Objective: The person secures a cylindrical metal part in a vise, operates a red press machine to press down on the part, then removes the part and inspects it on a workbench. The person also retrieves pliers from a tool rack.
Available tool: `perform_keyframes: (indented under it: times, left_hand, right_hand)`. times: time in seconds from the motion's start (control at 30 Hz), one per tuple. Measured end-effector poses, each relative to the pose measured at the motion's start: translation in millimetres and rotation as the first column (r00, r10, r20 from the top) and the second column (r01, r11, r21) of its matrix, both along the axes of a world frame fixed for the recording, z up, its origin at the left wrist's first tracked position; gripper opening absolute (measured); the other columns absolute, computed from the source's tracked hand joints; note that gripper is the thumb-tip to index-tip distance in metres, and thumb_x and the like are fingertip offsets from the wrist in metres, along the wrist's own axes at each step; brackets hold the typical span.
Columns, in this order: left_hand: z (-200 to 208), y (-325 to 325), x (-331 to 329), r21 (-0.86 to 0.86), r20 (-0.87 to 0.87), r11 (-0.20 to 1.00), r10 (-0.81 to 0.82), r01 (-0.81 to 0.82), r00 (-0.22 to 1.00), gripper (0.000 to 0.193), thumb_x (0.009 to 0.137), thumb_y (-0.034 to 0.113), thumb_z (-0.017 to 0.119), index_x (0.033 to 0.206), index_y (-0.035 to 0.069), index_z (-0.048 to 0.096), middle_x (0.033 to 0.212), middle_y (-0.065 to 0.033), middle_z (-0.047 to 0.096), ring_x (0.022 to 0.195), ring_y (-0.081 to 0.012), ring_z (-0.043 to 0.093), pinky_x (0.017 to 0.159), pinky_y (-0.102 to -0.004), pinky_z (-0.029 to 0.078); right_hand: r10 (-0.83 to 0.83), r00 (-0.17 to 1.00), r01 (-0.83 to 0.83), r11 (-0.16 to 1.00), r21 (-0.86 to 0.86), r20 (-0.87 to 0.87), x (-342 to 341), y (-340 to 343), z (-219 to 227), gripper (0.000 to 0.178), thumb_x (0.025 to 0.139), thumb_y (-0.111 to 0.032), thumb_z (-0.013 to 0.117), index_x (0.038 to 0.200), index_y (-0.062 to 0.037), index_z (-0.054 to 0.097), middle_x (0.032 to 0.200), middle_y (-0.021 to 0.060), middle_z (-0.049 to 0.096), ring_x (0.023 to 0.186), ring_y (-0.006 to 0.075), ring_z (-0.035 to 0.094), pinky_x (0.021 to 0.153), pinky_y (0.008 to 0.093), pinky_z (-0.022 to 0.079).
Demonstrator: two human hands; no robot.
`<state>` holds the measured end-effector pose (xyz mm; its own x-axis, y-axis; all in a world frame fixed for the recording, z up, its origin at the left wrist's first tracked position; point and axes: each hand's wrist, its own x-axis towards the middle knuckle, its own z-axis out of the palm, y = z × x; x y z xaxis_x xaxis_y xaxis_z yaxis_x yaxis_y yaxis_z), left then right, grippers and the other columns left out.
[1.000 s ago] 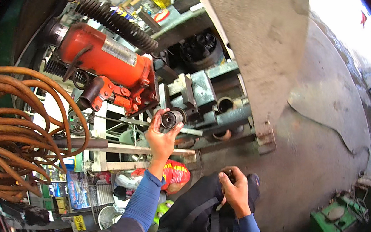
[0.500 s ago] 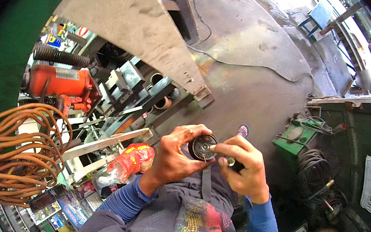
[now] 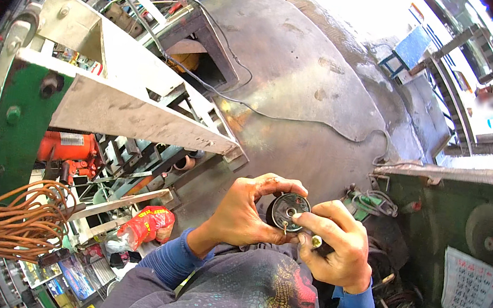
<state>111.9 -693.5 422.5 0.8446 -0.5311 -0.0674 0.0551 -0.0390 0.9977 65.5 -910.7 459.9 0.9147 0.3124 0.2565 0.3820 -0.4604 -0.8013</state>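
Observation:
My left hand [image 3: 244, 210] is wrapped round a round black part [image 3: 281, 208] with a ring-shaped face, turned up toward me. At the middle of that face is a pale metal hub, and a short yellowish wire sticks out at its lower edge. My right hand [image 3: 341, 244] is closed, its index fingertip touching the face near the hub. Between its thumb and curled fingers sits a thin rod-like thing with a shiny brass-coloured end [image 3: 316, 241]; the rest of it is hidden, so its kind cannot be told.
On the left stand a green and bare-metal frame [image 3: 141, 110], a red bottle jack [image 3: 66, 147], a coiled orange hose [image 3: 21, 212] and a red plastic bag [image 3: 148, 225]. A cable [image 3: 300, 120] crosses the floor. A calendar [image 3: 471, 291] hangs on the dark green panel [image 3: 435, 220] at right.
The view has shifted, showing more of the metal frame on the left. Both hands now appear further right in the picture, still holding the same things, with the right index finger still at the part's face.

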Motion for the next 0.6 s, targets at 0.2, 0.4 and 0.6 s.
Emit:
perform_keyframes:
  times: [0.2,0.4,0.6]
  left_hand:
    - [-2,-37,89,0.058,0.073,0.997,0.046,-0.050,0.996,0.062,0.059,0.014,0.098,0.114,0.003,0.073,0.108,-0.0062,0.071,0.100,-0.0128,0.066,0.092,-0.0302,0.052]
    - [-17,-65,220,0.040,0.173,0.996,0.074,-0.082,0.982,0.063,0.060,0.019,0.099,0.116,0.006,0.073,0.109,-0.0085,0.071,0.102,-0.0166,0.068,0.094,-0.0319,0.052]
    - [-9,-86,351,-0.143,0.002,0.984,0.104,-0.102,0.995,0.070,0.062,0.011,0.100,0.124,0.003,0.068,0.120,-0.0089,0.071,0.116,-0.0180,0.065,0.105,-0.0347,0.050]
  right_hand:
    - [0.121,0.984,-0.138,0.982,-0.128,-0.133,99,-42,8,0.066,0.068,-0.004,0.077,0.133,-0.0158,0.068,0.090,0.0087,0.059,0.064,0.0267,0.065,0.057,0.0390,0.056]
    - [0.087,0.989,-0.108,0.975,-0.192,-0.117,228,-70,0,0.065,0.069,-0.007,0.077,0.132,-0.0183,0.069,0.093,0.0086,0.062,0.066,0.0257,0.067,0.058,0.0381,0.057]
    - [-0.168,0.959,0.199,0.972,0.123,-0.226,332,-94,-9,0.052,0.080,-0.002,0.076,0.131,-0.0017,0.067,0.093,0.0070,0.066,0.064,0.0102,0.057,0.059,0.0243,0.047]
